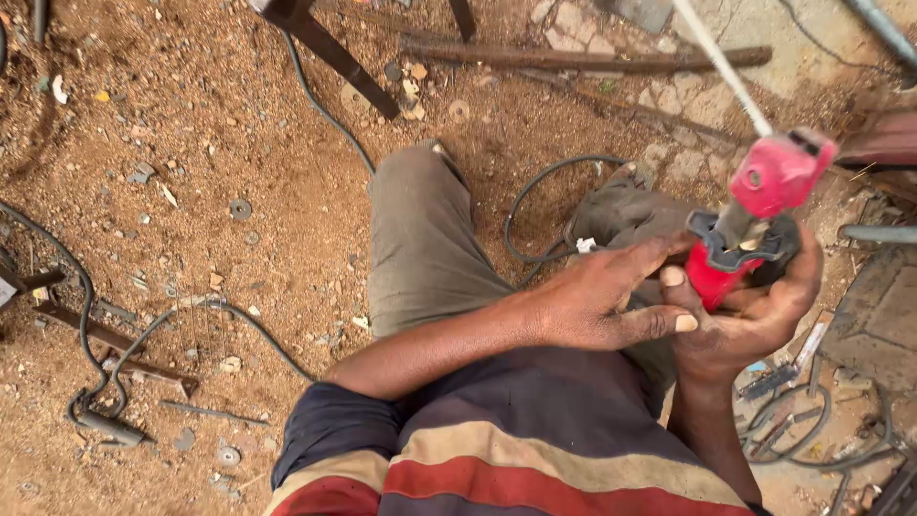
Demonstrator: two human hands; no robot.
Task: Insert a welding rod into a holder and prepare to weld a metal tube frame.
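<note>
Red dirt ground (191, 143), strewn with pebbles, washers, scrap metal. Nearest: striped shirt (497, 459), olive trouser leg (420, 239). Right hand (755, 315) cupped and closed round a red welding electrode holder (755, 220), black collar, thin rod (721, 62) clamped slanting upward. Left hand (602, 301) reaches across, fingers loosely open, touching the holder's base. No labels legible. Beyond: black cable (330, 115), rusty bar (583, 59).

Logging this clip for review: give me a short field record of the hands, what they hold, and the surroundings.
setting: bare dirt ground with scattered scrap
right hand: cupped under a red electrode holder, grip closed around its handle
left hand: fingers resting against the holder's handle
rod: thin pale rod rising from the holder's head
cable: dark cable looping on the ground by the knee
clothing: striped shirt, olive trousers
</note>
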